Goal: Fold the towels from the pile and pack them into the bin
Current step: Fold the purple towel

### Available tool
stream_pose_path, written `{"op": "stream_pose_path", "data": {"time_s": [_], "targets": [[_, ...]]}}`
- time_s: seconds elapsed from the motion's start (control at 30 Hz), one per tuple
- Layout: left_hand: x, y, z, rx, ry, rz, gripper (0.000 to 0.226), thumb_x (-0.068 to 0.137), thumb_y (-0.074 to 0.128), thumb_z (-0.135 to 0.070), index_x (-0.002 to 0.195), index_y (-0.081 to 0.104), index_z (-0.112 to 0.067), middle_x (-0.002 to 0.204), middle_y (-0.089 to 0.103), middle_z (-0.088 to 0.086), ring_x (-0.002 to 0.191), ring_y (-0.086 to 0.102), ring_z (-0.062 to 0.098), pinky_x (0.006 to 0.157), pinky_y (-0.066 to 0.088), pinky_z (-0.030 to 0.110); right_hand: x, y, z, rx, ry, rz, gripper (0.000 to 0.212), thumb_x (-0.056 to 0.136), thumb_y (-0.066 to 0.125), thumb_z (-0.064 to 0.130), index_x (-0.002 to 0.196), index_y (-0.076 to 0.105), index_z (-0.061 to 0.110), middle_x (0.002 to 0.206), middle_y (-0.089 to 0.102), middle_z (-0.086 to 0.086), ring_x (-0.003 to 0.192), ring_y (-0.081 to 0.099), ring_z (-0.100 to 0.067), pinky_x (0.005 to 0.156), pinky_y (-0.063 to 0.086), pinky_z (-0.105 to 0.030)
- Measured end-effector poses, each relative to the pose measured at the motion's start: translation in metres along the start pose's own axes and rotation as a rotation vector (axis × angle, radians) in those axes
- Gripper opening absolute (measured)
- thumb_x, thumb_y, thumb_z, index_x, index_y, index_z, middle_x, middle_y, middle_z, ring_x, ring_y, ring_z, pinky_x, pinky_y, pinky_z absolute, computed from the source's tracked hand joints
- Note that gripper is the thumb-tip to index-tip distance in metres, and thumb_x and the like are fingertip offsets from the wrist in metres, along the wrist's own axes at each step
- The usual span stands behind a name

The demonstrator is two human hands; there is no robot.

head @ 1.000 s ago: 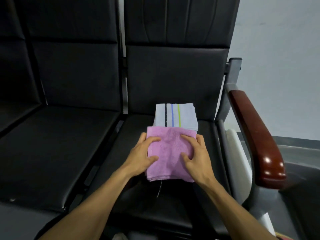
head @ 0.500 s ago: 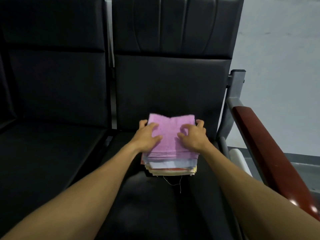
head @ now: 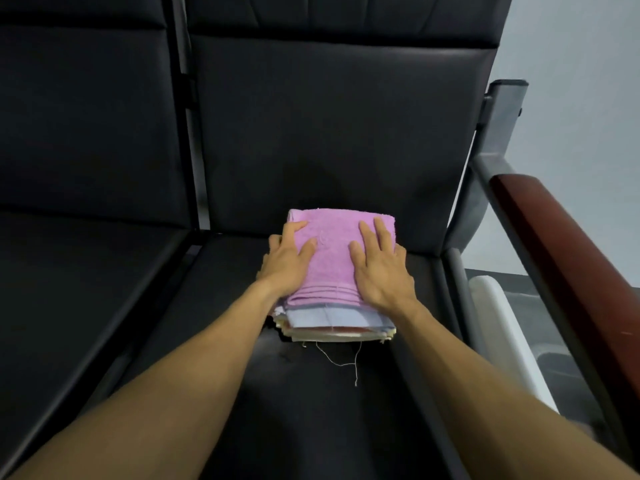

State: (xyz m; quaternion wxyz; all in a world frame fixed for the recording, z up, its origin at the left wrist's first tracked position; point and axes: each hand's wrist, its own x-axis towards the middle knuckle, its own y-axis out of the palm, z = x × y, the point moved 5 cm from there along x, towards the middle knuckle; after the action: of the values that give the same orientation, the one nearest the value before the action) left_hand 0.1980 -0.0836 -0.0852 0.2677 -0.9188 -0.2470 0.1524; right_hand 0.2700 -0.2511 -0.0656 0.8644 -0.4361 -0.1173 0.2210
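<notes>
Several folded towels make a squat stack [head: 332,323] on the black chair seat [head: 311,393], a pink towel [head: 332,258] on top. Terry cloth like this should be soft, light and floppy, so the layers could slide; I would take the stack from both sides, low down. Both the left hand [head: 287,261] and right hand [head: 381,268] lie flat on the pink towel, fingers straight, pressing. No writing is legible. A loose thread [head: 341,363] trails forward.

Both arms are reaching forward; the left hand [head: 289,259] and the right hand [head: 379,268] are lying flat, palms down, fingers straight.
</notes>
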Motion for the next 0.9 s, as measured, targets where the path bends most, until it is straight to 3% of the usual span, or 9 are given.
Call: {"op": "stream_pose_path", "data": {"time_s": [0.1, 0.17, 0.23, 0.3, 0.4, 0.5, 0.6, 0.73, 0.9], "targets": [[-0.004, -0.003, 0.002, -0.127, -0.082, -0.024, 0.054, 0.098, 0.051, -0.054, 0.144, 0.022, -0.049, 0.140, 0.033, 0.006, 0.120, 0.051, 0.032, 0.106, 0.045, 0.048, 0.001, -0.004, -0.005, 0.119, 0.063, -0.054, 0.049, 0.106, 0.026, 0.048, 0.154, 0.023, 0.042, 0.164, 0.002, 0.002, 0.137, 0.033, -0.038, 0.109, 0.034, -0.051], [-0.008, -0.006, 0.009, -0.278, -0.204, -0.034, 0.078, 0.086, 0.065, -0.060, 0.144, 0.018, -0.039, 0.136, 0.043, 0.007, 0.112, 0.058, 0.029, 0.099, 0.051, 0.046, 0.002, -0.005, -0.013, 0.220, 0.169, -0.007, 0.051, 0.104, 0.030, 0.050, 0.154, 0.019, 0.046, 0.158, 0.014, -0.011, 0.133, 0.039, -0.043, 0.112, 0.033, -0.049], [-0.014, -0.006, 0.014, -0.363, -0.305, -0.002, 0.083, 0.081, 0.071, -0.062, 0.138, 0.022, -0.026, 0.125, 0.056, 0.009, 0.102, 0.065, 0.027, 0.091, 0.057, 0.045, 0.004, -0.006, -0.019, 0.279, 0.250, 0.090, 0.056, 0.101, 0.034, 0.056, 0.153, 0.014, 0.052, 0.155, 0.026, -0.017, 0.133, 0.041, -0.042, 0.114, 0.031, -0.047], [-0.018, -0.008, 0.016, -0.413, -0.357, 0.055, 0.085, 0.078, 0.073, -0.065, 0.131, 0.029, -0.016, 0.117, 0.062, 0.009, 0.095, 0.069, 0.025, 0.082, 0.060, 0.042, 0.005, -0.012, -0.023, 0.339, 0.273, 0.176, 0.063, 0.098, 0.043, 0.061, 0.153, 0.014, 0.053, 0.153, 0.038, -0.013, 0.132, 0.046, -0.036, 0.115, 0.034, -0.045], [-0.025, -0.008, 0.023, -0.516, -0.411, 0.196, 0.120, 0.050, 0.081, -0.079, 0.140, 0.044, -0.010, 0.116, 0.072, 0.010, 0.094, 0.075, 0.027, 0.076, 0.063, 0.041, 0.003, -0.017, -0.026, 0.487, 0.273, 0.305, 0.067, 0.097, 0.052, 0.058, 0.154, 0.017, 0.050, 0.141, 0.047, 0.001, 0.122, 0.055, -0.025, 0.110, 0.044, -0.044], [-0.041, 0.000, 0.028, -0.586, -0.412, 0.293, 0.093, 0.063, 0.077, -0.072, 0.132, 0.061, -0.012, 0.110, 0.076, 0.011, 0.099, 0.074, 0.029, 0.090, 0.059, 0.046, -0.005, -0.016, -0.033, 0.649, 0.322, 0.392, 0.062, 0.098, 0.052, 0.053, 0.152, 0.022, 0.054, 0.133, 0.053, 0.005, 0.114, 0.063, -0.023, 0.102, 0.052, -0.046], [-0.052, 0.005, 0.031, -0.652, -0.432, 0.284, 0.071, 0.077, 0.073, -0.064, 0.125, 0.066, -0.012, 0.107, 0.077, 0.012, 0.100, 0.074, 0.031, 0.093, 0.058, 0.047, -0.015, -0.013, -0.039, 0.791, 0.370, 0.450, 0.059, 0.097, 0.058, 0.048, 0.147, 0.028, 0.058, 0.131, 0.060, 0.001, 0.119, 0.063, -0.028, 0.104, 0.050, -0.051], [-0.063, 0.002, 0.024, -0.724, -0.480, 0.307, 0.064, 0.081, 0.073, -0.059, 0.122, 0.068, -0.010, 0.107, 0.076, 0.016, 0.099, 0.073, 0.033, 0.089, 0.059, 0.047, -0.032, -0.013, -0.041, 0.960, 0.336, 0.351, 0.069, 0.091, 0.070, 0.035, 0.148, 0.033, 0.051, 0.132, 0.059, -0.006, 0.111, 0.067, -0.029, 0.091, 0.058, -0.048], [-0.076, -0.006, 0.018, -0.744, -0.490, 0.273, 0.057, 0.083, 0.074, -0.053, 0.119, 0.069, -0.009, 0.104, 0.077, 0.016, 0.096, 0.073, 0.033, 0.089, 0.058, 0.048, -0.047, -0.010, -0.035, 1.101, 0.304, 0.314, 0.075, 0.089, 0.072, 0.026, 0.149, 0.033, 0.046, 0.137, 0.053, -0.009, 0.113, 0.066, -0.033, 0.089, 0.059, -0.049]]}}
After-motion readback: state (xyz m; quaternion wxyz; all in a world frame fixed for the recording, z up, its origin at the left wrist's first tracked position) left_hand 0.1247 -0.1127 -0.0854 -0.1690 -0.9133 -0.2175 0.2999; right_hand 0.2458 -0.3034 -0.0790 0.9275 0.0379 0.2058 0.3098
